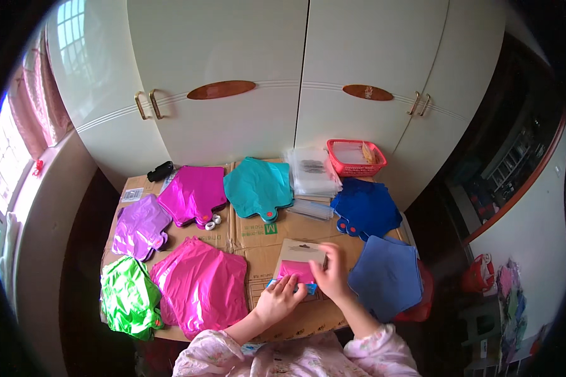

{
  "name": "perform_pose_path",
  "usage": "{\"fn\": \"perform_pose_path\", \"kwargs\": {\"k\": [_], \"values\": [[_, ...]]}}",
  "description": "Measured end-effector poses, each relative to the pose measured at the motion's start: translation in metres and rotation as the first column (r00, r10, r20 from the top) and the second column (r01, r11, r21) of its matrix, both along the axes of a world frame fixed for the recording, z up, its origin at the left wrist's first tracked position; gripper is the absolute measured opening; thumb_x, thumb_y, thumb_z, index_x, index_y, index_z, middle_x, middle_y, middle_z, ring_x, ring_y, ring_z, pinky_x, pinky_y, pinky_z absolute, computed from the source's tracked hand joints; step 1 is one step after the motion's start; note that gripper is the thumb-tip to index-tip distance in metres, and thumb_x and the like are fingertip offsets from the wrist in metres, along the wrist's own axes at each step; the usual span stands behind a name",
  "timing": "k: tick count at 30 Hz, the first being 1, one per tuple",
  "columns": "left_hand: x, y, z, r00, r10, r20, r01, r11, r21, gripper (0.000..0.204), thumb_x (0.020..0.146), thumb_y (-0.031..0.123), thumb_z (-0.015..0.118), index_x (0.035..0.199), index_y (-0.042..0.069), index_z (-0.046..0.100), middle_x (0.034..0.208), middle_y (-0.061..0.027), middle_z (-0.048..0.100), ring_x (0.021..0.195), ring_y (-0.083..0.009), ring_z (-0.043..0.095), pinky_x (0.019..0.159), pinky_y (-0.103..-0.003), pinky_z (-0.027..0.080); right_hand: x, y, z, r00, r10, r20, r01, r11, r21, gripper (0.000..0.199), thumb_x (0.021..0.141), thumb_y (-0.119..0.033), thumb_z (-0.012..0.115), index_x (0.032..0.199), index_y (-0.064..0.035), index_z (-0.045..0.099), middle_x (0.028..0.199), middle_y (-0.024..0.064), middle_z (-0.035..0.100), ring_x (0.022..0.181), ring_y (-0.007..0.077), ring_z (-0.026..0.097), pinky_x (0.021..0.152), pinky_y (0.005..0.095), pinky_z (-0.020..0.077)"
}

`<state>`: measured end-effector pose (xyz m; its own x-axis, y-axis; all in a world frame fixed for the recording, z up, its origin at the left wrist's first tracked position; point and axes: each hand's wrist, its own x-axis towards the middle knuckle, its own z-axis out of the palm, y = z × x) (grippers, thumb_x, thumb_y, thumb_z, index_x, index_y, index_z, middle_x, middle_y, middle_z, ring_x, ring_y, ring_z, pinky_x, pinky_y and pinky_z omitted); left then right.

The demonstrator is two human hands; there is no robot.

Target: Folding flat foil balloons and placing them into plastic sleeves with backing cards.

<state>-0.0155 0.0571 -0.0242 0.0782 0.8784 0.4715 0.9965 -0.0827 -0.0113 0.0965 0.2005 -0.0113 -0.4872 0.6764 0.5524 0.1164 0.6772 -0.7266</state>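
Note:
In front of me a pale cardboard header card (302, 247) with a hang hole lies on the table. A folded pink foil piece (297, 269) sits across its lower part, with a bright blue edge (311, 288) showing below. My left hand (280, 304) presses on the lower part of the pink foil, its fingers stretched out. At the card's right edge is my right hand (332, 274), fingers apart; whether its thumb touches the foil I cannot tell. Left of them spreads a stack of large pink foil shapes (201, 286), like flat balloons.
Flat cardboard (251, 251) covers the table. Around it lie green (131, 295), lilac (141, 225), magenta (194, 193), teal (256, 186), dark blue (366, 207) and grey-blue (387, 276) foil stacks. Clear plastic bags (311, 173) and a red basket (356, 168) stand at the back, before cupboards (220, 50).

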Motion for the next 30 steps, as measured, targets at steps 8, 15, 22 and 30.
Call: {"fn": "perform_pose_path", "kwargs": {"k": [8, 15, 22, 30], "values": [[0.014, -0.012, 0.028, 0.988, -0.082, 0.131, 0.075, 0.996, 0.054, 0.032, 0.079, 0.021, 0.054, 0.109, 0.01, 0.05, 0.117, -0.0171, 0.059, 0.102, -0.0278, 0.063, 0.082, -0.039, 0.053, 0.042, -0.059, -0.025, 0.723, -0.233, -0.65, -0.676, -0.05, -0.735, 0.03, 0.093, -0.026, 0.051, 0.114, -0.0061, 0.056, 0.107, 0.0046, 0.062, 0.1, 0.0169, 0.059, 0.091, 0.0337, 0.0441], [0.003, -0.013, 0.033, 0.994, -0.061, 0.093, 0.053, 0.995, 0.088, 0.037, 0.075, 0.022, 0.055, 0.109, 0.008, 0.051, 0.119, -0.022, 0.057, 0.104, -0.0335, 0.061, 0.086, -0.043, 0.051, 0.034, -0.086, -0.02, 0.765, -0.034, -0.643, -0.634, 0.137, -0.761, 0.03, 0.093, -0.017, 0.054, 0.122, -0.0081, 0.051, 0.115, 0.0016, 0.056, 0.106, 0.0094, 0.051, 0.091, 0.0255, 0.0395], [0.005, -0.018, 0.037, 0.998, -0.055, 0.043, 0.052, 0.996, 0.073, 0.035, 0.078, 0.021, 0.054, 0.11, 0.006, 0.055, 0.123, -0.0218, 0.055, 0.112, -0.0341, 0.057, 0.093, -0.043, 0.047, 0.037, -0.087, -0.029, 0.873, -0.103, -0.477, -0.444, 0.238, -0.864, 0.017, 0.095, -0.013, 0.05, 0.108, -0.0053, 0.059, 0.103, 0.0017, 0.062, 0.094, 0.0105, 0.058, 0.084, 0.0259, 0.047], [0.01, -0.038, 0.044, 0.903, 0.011, 0.428, -0.13, 0.96, 0.248, 0.039, 0.073, 0.003, 0.067, 0.11, 0.003, 0.055, 0.114, -0.0165, 0.054, 0.103, -0.0292, 0.054, 0.083, -0.037, 0.047, 0.036, -0.08, -0.015, 0.918, -0.096, -0.384, -0.317, 0.403, -0.859, 0.017, 0.097, -0.023, 0.051, 0.095, -0.0077, 0.057, 0.08, -0.0056, 0.05, 0.069, 0.0028, 0.043, 0.061, 0.0195, 0.0359]]}}
